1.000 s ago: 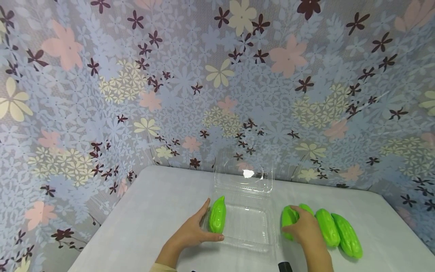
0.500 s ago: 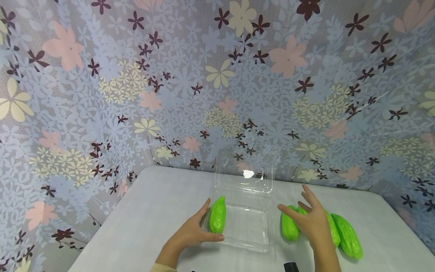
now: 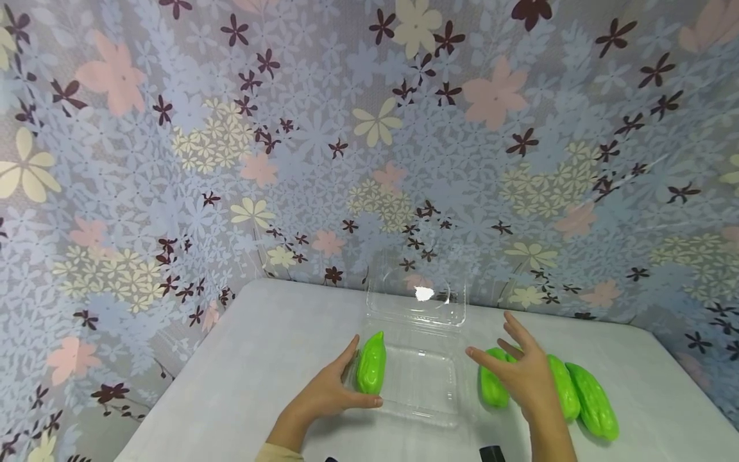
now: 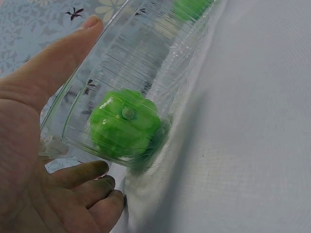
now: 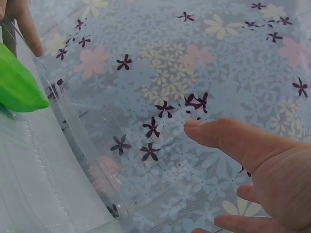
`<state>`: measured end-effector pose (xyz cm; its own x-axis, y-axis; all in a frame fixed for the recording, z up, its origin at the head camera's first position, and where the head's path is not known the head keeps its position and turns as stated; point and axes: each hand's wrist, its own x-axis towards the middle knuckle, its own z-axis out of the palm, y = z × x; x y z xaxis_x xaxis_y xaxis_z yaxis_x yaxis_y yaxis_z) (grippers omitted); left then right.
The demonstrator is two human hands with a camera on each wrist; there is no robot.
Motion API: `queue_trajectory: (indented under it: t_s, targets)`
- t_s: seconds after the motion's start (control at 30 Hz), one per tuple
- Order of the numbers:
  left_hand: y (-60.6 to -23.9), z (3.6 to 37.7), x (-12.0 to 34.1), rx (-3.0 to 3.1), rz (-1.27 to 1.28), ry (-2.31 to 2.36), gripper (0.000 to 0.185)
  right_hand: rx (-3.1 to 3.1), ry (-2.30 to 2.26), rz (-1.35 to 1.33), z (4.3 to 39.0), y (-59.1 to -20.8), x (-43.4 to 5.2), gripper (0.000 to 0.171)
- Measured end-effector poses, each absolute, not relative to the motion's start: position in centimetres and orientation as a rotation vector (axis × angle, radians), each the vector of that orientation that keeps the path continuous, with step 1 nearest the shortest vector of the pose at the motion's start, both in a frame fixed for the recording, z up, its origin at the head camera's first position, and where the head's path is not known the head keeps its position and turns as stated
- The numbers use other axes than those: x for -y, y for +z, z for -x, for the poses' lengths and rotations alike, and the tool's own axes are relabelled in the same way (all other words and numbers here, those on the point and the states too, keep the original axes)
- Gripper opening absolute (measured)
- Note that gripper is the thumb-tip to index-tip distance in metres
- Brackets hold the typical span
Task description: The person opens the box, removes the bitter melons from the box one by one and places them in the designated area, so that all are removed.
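A clear plastic clamshell container (image 3: pixel 426 414) stands on the table, its lid (image 3: pixel 416 314) raised at the back. One ribbed green vegetable (image 3: pixel 371 364) lies along its left side, tip pointing away; the left wrist view shows its stubby stem end through the wall. My left hand (image 3: pixel 323 393) holds the container's near left corner, thumb along the front and fingers down the left side. My right hand (image 3: pixel 524 375) hovers with spread fingers over several more green vegetables (image 3: pixel 592 401) right of the container, touching none that I can see. It partly hides the middle ones.
A white cloth covers the table (image 3: pixel 277 333). Behind it hangs a floral curtain or cloth (image 3: pixel 312 160), close to the lid. A small black object (image 3: pixel 492 453) shows beside my right forearm at the bottom edge.
My right hand has let go of the leftmost vegetable in the right-hand group, risen and spread its fingers, then drifted slightly left. My left hand and the container stay put.
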<state>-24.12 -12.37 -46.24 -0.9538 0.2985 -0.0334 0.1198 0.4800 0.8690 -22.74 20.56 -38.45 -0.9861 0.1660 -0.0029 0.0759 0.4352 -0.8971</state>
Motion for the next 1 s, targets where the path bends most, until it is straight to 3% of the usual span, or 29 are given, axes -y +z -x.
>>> queue_trajectory:
  t_s: [1.0]
  targets:
    - [-46.2, 24.3, 12.4, -2.519, -0.373, 1.489, 0.123, 2.648, 1.624, 0.037, 23.2, -39.2, -16.4, 0.116]
